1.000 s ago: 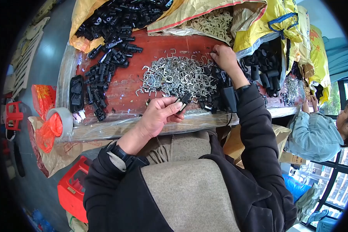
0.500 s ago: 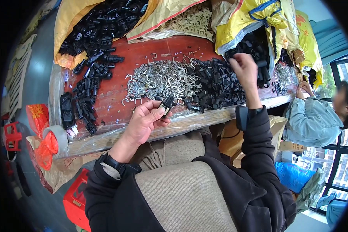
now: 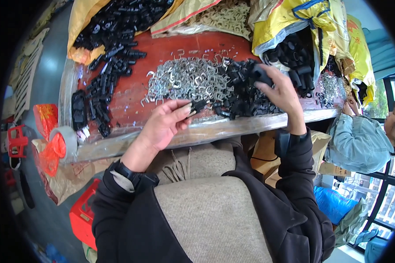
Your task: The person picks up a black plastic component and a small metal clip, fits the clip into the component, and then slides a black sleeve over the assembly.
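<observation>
My left hand [image 3: 164,122] pinches a small black plastic fitting [image 3: 199,106] over the near edge of the table, between thumb and fingers. Above a heap of small black plastic pieces [image 3: 241,103], my right hand [image 3: 281,91] grips a short, thick black tube-like part [image 3: 262,75]. Left of that heap lies a pile of silvery U-shaped metal clips [image 3: 184,81]. Larger black tubes [image 3: 300,72] spill from a yellow sack [image 3: 285,22] just beyond my right hand.
Black fittings [image 3: 103,87] trail down the red tabletop [image 3: 136,79] from an orange-yellow sack at far left. A tape roll [image 3: 69,142] hangs at the left corner. At right, a person in a denim jacket [image 3: 357,142] works at the same table. A red stool [image 3: 84,212] stands lower left.
My right hand has come away from the yellow sack's mouth, nearer to me, and now holds a black tube-like part. My left hand keeps its fitting, now turned more level.
</observation>
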